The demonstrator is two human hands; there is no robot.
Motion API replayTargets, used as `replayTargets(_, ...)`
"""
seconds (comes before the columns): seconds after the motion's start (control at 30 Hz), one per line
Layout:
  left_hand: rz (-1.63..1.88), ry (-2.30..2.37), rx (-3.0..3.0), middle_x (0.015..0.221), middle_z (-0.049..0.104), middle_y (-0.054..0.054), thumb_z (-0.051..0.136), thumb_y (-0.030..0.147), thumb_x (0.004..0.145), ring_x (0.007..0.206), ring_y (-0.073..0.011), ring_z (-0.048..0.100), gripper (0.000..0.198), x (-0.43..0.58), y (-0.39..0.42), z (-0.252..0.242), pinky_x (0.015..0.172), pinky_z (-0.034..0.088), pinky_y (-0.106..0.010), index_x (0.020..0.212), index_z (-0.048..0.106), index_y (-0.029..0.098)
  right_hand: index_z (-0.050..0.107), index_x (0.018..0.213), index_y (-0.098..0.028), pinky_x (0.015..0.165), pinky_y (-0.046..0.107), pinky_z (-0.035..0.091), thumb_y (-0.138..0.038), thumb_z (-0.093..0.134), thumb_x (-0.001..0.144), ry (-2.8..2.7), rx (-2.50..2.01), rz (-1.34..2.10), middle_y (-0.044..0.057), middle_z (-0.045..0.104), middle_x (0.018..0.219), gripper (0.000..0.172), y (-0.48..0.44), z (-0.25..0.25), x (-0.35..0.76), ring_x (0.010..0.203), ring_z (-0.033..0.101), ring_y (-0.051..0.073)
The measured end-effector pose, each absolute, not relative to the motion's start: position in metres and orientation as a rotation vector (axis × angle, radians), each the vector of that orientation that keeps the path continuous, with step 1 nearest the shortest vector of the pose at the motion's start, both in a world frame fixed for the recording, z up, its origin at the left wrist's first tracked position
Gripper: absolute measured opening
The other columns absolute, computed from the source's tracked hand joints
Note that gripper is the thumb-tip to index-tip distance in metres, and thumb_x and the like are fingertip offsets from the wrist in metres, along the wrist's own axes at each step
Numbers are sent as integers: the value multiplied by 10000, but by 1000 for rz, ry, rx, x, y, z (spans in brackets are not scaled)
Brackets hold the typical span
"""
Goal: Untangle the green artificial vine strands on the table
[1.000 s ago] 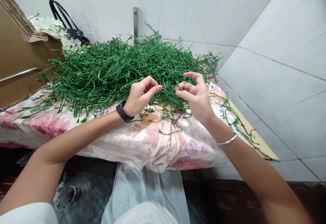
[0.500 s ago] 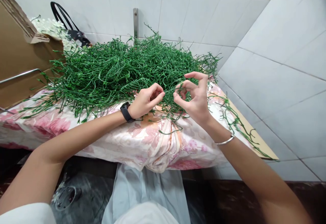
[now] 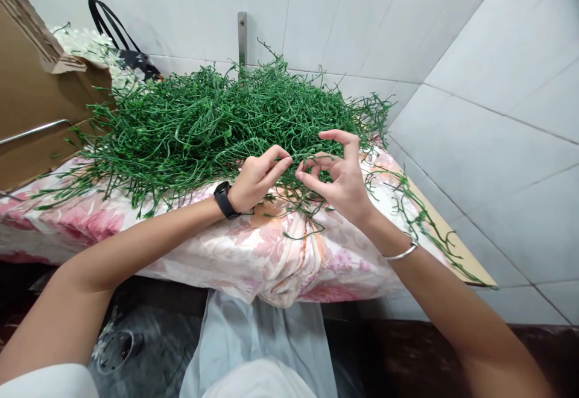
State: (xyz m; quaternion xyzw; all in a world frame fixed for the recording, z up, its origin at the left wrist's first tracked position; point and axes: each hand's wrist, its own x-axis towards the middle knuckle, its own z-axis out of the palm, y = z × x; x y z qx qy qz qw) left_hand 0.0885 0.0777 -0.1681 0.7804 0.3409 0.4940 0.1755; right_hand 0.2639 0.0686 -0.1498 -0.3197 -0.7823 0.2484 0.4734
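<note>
Nearest the camera, a pale sheer cloth [image 3: 262, 331] lies over the person's lap, and both bare forearms reach up from there, a black watch [image 3: 222, 199] on the left wrist and a silver bangle [image 3: 400, 254] on the right. Now to the action: the left hand [image 3: 256, 178] and the right hand [image 3: 339, 181] meet almost fingertip to fingertip at the near edge of the heap, just above the floral cloth [image 3: 253, 253] draped over the surface [image 3: 456, 253]. The left fingers [image 3: 275, 166] are curled in, thumb and forefinger pressed together on a thin green stem [image 3: 293, 166]; the right hand nips the same stem between thumb and middle finger while its forefinger arches up, free. The stem itself runs across the small gap between the two hands, its far end lost in the tangle. Working it well seems to call for short grips close together and a gentle, steady draw along the stem's own line, since neighbouring strands could snag and drag with it. Behind the hands rises the big pile of green stems [image 3: 217, 120], with a few loose vines [image 3: 420, 223] trailing off the right edge. Further back on the left stands a cardboard box [image 3: 27, 102], white flowers [image 3: 85, 45] and a black bag [image 3: 113, 27] behind it, then a metal bracket [image 3: 242, 36] on the white tiled wall [image 3: 362, 18].
</note>
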Motion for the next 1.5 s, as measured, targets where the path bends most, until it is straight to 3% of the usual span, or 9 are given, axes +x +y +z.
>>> replayTargets(0.2, 1453, 906, 1975, 406, 364, 101, 400, 349, 882, 345, -36, 308, 180, 89, 77, -164, 373, 247, -151, 841, 438, 178, 257, 1176, -280, 492, 266, 447, -261, 638, 727, -1960, -798, 668, -41, 573, 756, 589, 69, -150, 263, 482, 477, 74)
replayTargets(0.5, 1377, 728, 1692, 397, 388, 109, 438, 337, 875, 319, -42, 352, 168, 88, 85, -159, 342, 260, -155, 807, 359, 204, 286, 1137, -314, 616, 312, 476, -329, 587, 779, -1702, -786, 498, -8, 541, 813, 468, 77, -143, 268, 703, 572, 130)
replayTargets(0.7, 1295, 712, 1672, 463, 467, 77, 454, 305, 871, 338, -21, 375, 182, 91, 83, -156, 358, 294, -146, 760, 392, 176, 382, 1069, -276, 674, 329, 471, -268, 615, 756, -1689, -830, 266, 9, 550, 896, 391, 77, -146, 270, 708, 550, 128)
replayTargets(0.83, 1318, 728, 1654, 444, 460, 78, 490, 332, 850, 338, -18, 369, 205, 89, 85, -156, 350, 283, -138, 754, 412, 168, 450, 1015, -248, 765, 355, 456, -240, 600, 762, -1689, -836, 55, 26, 541, 991, 294, 74, -145, 270, 822, 549, 150)
replayTargets(1.2, 1202, 750, 1677, 425, 467, 55, 523, 372, 820, 329, -24, 401, 269, 88, 82, -154, 345, 289, -144, 695, 491, 136, 425, 1047, -236, 844, 342, 459, -220, 597, 765, -2026, -723, 398, -15, 603, 838, 331, 70, -148, 265, 815, 600, 137)
replayTargets(1.3, 1237, 743, 1714, 453, 475, 66, 547, 353, 806, 341, -25, 394, 215, 88, 82, -157, 360, 299, -147, 847, 511, 145, 423, 1046, -238, 809, 330, 474, -220, 597, 762, -1997, -740, 440, -17, 593, 815, 333, 71, -150, 265, 806, 591, 138)
replayTargets(1.4, 1346, 729, 1837, 482, 461, 90, 588, 325, 780, 376, -36, 397, 377, 87, 78, -159, 395, 314, -155, 1102, 443, 190, 425, 1034, -243, 774, 319, 477, -207, 594, 762, -1957, -746, 445, -25, 581, 784, 322, 72, -151, 264, 774, 583, 131)
replayTargets(1.5, 1383, 742, 2088, 504, 437, 86, 624, 339, 748, 425, -38, 381, 429, 86, 74, -159, 433, 312, -162, 1132, 490, 200, 423, 1027, -250, 748, 316, 478, -195, 598, 759, -1924, -725, 454, -26, 571, 780, 325, 72, -151, 263, 763, 579, 130)
